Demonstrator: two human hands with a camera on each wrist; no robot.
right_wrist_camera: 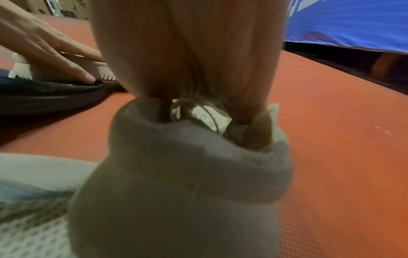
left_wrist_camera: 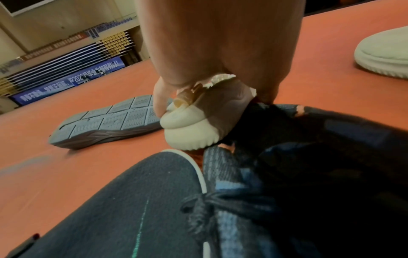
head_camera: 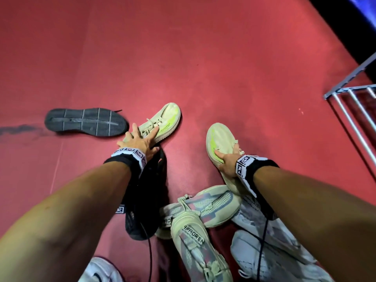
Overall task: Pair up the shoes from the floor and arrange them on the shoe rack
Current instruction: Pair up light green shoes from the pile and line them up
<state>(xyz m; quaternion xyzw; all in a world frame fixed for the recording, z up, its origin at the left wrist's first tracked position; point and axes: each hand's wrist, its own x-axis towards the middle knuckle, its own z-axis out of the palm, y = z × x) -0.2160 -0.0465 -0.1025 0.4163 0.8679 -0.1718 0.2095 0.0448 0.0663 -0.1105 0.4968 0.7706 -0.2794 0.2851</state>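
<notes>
Two cream sneakers with neon-yellow side stripes are a matching pair. One (head_camera: 164, 119) lies on the red floor, and my left hand (head_camera: 142, 137) spans its collar with the thumb on one side and the fingers on the other. The left wrist view shows its heel (left_wrist_camera: 192, 125) between thumb and fingers. My right hand (head_camera: 225, 161) grips the other cream sneaker (head_camera: 218, 141), thumb on its striped side. In the right wrist view the fingers reach into the shoe's opening (right_wrist_camera: 187, 174). The steel shoe rack (head_camera: 354, 102) stands at the right edge.
A black shoe (head_camera: 87, 122) lies sole-up to the left. Another black shoe (head_camera: 146, 200) sits under my left wrist. Two beige-and-pink sneakers (head_camera: 195, 237), grey-white shoes (head_camera: 264, 251) and a white shoe (head_camera: 99, 269) crowd the near floor. Bare red floor (head_camera: 203, 58) stretches ahead.
</notes>
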